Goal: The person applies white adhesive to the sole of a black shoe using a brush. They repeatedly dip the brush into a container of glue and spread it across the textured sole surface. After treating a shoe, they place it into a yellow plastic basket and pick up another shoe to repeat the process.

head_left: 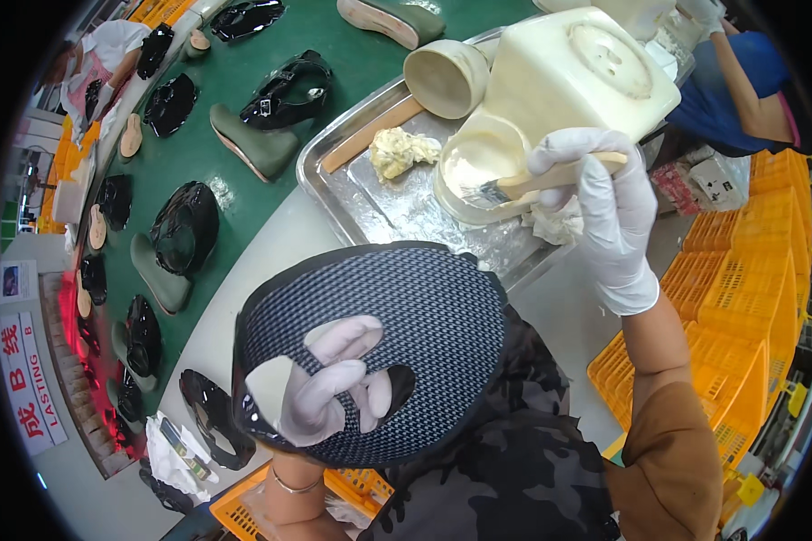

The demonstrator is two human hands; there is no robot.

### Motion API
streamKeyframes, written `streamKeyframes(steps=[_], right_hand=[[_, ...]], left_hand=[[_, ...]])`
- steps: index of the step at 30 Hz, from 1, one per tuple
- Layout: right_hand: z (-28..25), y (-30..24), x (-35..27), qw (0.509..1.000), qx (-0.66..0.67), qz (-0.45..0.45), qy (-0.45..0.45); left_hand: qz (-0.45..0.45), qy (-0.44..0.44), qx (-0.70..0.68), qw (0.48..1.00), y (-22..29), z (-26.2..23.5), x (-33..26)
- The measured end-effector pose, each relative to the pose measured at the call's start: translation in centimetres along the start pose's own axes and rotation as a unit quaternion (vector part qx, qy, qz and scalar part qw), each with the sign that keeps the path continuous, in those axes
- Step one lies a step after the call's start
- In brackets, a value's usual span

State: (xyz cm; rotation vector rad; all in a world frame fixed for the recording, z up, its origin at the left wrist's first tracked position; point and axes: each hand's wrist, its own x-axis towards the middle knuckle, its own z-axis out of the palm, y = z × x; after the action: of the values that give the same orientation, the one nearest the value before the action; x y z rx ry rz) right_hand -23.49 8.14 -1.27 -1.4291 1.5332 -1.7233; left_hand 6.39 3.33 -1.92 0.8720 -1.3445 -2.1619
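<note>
My right hand (604,203), in a white glove, pinches the wooden handle of a brush (564,177). The brush's bristles dip into a cream-coloured cup (451,194) of white paste, which joins a large cream plastic container (550,72). My gloved left hand (320,388) is closed on a black shoe upper (406,302) with grey mesh lining facing up. Its fingers show against the mesh, and part of the hand is hidden. The upper is held in front of my body, below the metal tray (320,203) and apart from the brush.
A scraper-like wooden strip (370,135) and a crusted yellowish lump (401,151) lie in the tray. Green shoe lasts (253,142) and glossy black uppers (185,225) line the green belt (235,81). Orange crates (740,270) stand at right. Other people (726,90) work nearby.
</note>
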Motion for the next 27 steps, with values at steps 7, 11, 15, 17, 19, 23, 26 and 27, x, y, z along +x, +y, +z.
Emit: streamKeyframes(steps=[7,11,15,17,19,23,26,27], right_hand=[[-0.1,-0.6,1.9,0.989,0.112,-0.079,-0.049],[0.4,-1.1,3.2,0.966,0.180,-0.121,-0.142],[1.9,-2.0,4.0,0.960,0.076,-0.215,-0.161],[1.3,-1.8,3.8,0.948,0.018,-0.250,-0.197],[0.5,-1.7,3.7,0.936,-0.027,-0.255,-0.241],[-0.4,-1.8,3.8,0.943,-0.058,-0.174,-0.277],[-0.5,-2.1,3.5,0.964,0.043,-0.104,-0.239],[-0.1,-2.2,3.2,0.968,0.089,-0.098,-0.214]], left_hand=[[-0.014,-0.133,0.136,0.982,0.4,1.1,3.3],[0.084,-0.192,0.316,0.926,0.4,2.0,4.4],[0.069,-0.184,0.311,0.930,-0.3,2.5,4.9],[-0.135,-0.103,0.178,0.969,0.0,2.7,4.5],[-0.150,-0.091,0.163,0.971,0.5,3.7,4.4],[-0.206,-0.107,0.161,0.959,1.7,3.6,4.4],[-0.273,-0.091,0.086,0.954,2.2,3.4,4.5],[-0.286,-0.088,0.062,0.952,2.3,3.4,4.4]])
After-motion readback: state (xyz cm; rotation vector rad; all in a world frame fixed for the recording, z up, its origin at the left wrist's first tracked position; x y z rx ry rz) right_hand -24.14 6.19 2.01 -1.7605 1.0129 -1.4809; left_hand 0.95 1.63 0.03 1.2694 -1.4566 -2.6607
